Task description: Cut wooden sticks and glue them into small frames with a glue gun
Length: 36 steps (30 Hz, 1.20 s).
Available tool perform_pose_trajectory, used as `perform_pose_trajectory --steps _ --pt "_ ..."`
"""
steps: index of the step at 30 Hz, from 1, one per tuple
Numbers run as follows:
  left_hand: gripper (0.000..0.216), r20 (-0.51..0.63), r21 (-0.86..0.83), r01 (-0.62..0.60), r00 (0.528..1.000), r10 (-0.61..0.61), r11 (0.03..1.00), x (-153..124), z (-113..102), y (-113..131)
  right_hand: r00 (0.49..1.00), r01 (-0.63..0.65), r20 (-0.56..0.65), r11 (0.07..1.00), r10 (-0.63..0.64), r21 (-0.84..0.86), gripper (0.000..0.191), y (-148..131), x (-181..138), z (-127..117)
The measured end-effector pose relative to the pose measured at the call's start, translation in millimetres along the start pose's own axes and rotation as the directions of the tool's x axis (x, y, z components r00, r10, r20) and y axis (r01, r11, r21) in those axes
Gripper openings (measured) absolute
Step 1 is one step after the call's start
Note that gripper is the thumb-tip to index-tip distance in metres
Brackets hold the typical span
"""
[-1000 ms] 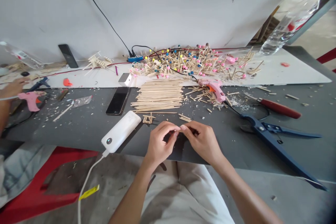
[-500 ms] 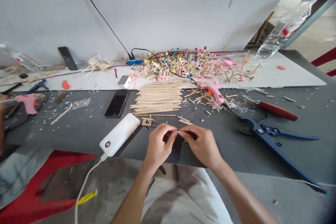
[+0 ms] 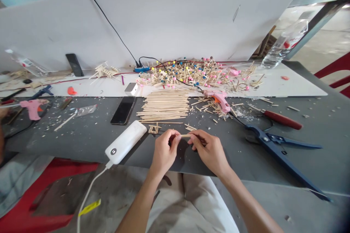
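Between my two hands, just above the grey table, is a short thin wooden stick (image 3: 185,135). The fingertips of my left hand (image 3: 165,148) pinch its left end, and my right hand (image 3: 210,150) pinches the right end. Beyond my left hand stands a small frame of glued sticks (image 3: 154,128). A few short cut sticks (image 3: 190,127) lie just past the fingers of my right hand. Farther back, long wooden sticks (image 3: 165,105) are laid side by side in a flat stack.
A white power bank (image 3: 126,142) and a phone (image 3: 123,110) lie left. Right are a pink glue gun (image 3: 222,102), a red-handled tool (image 3: 283,119) and blue cutters (image 3: 287,160). Behind is a heap of sticks with coloured balls (image 3: 191,72). A co-worker's pink glue gun (image 3: 32,109) is far left.
My hands have drawn slightly apart, so more of the stick shows between the fingertips. The camera view has shifted a little; the things on the table stay in place.
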<state>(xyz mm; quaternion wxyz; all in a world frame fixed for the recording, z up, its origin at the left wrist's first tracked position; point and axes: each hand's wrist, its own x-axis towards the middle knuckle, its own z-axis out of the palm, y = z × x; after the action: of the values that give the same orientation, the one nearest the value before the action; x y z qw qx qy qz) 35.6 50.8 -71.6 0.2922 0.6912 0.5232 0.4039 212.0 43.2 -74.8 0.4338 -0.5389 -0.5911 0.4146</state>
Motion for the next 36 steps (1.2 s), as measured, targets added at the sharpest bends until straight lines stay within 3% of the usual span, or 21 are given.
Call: perform_pose_trajectory --steps 7,10,16,22,25,28,31,36 --pt "0.019 0.023 -0.014 -0.028 0.999 0.028 1.000 1 1 -2 0.998 0.065 0.002 0.995 -0.065 -0.071 0.024 -4 -1 0" --pt "0.021 -0.019 -0.078 -0.036 0.999 0.035 0.996 13 -4 1 0.998 0.040 -0.039 0.999 -0.040 0.006 0.025 -12 6 -4" --pt "0.031 -0.102 -0.159 -0.128 0.988 0.113 0.979 75 -11 30 0.997 0.079 0.005 0.981 -0.082 0.179 0.027 -42 52 -33" --pt "0.024 -0.169 -0.095 -0.323 0.937 0.305 0.941 133 12 32 0.992 -0.121 0.049 0.859 0.112 0.498 0.035 -30 109 -51" --pt "0.024 -0.183 -0.021 -0.351 0.922 0.341 0.936 134 28 18 0.972 -0.206 0.031 0.771 0.235 0.603 0.036 -12 116 -49" --pt "0.026 -0.107 0.041 -0.394 0.912 0.396 0.918 126 40 8 0.956 -0.272 0.098 0.721 0.275 0.637 0.035 2 113 -44" --pt "0.034 -0.104 0.045 -0.374 0.921 0.377 0.926 123 43 3 0.956 -0.289 0.152 0.728 0.251 0.621 0.032 6 108 -40" --pt "0.039 -0.068 0.003 -0.345 0.936 0.344 0.939 126 39 2 0.972 -0.232 0.111 0.787 0.207 0.572 0.029 1 104 -40"
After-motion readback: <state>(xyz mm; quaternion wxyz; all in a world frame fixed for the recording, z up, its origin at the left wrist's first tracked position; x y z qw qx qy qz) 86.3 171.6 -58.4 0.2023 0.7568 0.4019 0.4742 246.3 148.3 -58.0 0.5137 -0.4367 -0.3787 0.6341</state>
